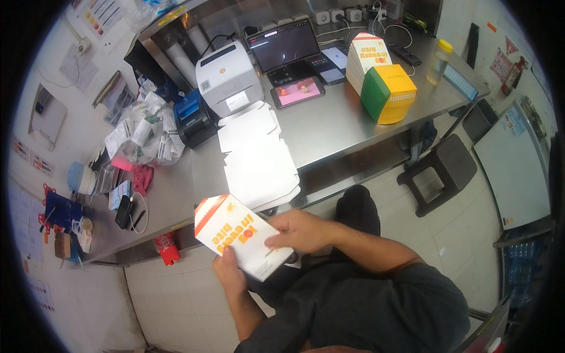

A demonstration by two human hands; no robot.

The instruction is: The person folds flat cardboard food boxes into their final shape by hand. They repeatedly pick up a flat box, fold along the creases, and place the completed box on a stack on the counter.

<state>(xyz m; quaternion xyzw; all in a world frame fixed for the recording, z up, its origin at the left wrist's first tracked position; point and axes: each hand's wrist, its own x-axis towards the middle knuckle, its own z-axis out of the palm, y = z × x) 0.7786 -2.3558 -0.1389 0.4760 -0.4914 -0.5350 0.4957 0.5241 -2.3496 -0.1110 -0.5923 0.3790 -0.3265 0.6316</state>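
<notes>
Between my hands is a white cardboard food carton [244, 240] with orange and yellow print and a red-striped pointed end, tilted above my lap at the table's front edge. My left hand [231, 272] grips its lower left side, thumb on the printed face. My right hand [303, 230] holds the right side, with its thumb also on the front. How the fingers lie behind the carton is hidden. Just beyond it, a pile of flat white carton blanks [259, 162] lies plain side up, reaching to the table's front edge.
On the steel table [321, 138] stand a label printer [228, 76], a laptop [285, 47], a tablet [298, 92], stacked white cartons [369, 53] and stacked green-and-yellow cartons [388, 94]. A plastic bag of waste [147, 132] sits left. A dark stool [441, 170] stands right.
</notes>
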